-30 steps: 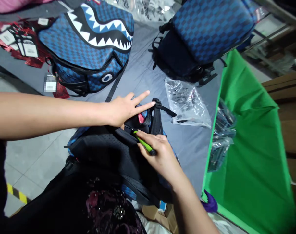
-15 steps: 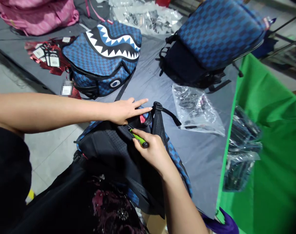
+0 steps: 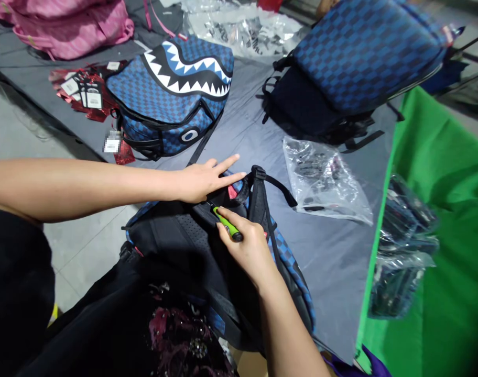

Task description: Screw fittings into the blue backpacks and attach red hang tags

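A blue-and-black checked backpack [image 3: 176,230] lies with its black padded back panel and straps facing up, in front of my body. My right hand [image 3: 249,243] grips a green-and-black handled tool [image 3: 228,226]. Its thin dark tip meets the black fabric near the bag's top; the exact kind of tool cannot be made out. Just above that tip, my left hand [image 3: 205,180] rests on the bag's top edge with two fingers stretched out and the thumb side against the fabric. Beside its fingertips are a red tag [image 3: 232,192] and a strap buckle [image 3: 258,173].
Beyond my left arm lies a checked backpack with a shark mouth [image 3: 176,89], beside red tagged packets [image 3: 84,94]. Another checked backpack [image 3: 360,57] is at the back right. A clear plastic bag [image 3: 325,178] lies on the grey table. Wrapped packs [image 3: 400,283] rest on green cloth [image 3: 451,220].
The view has shifted slightly, so most things sit a little farther right. Both hands keep nearly the same pose on the backpack, with the tool still in my right hand.
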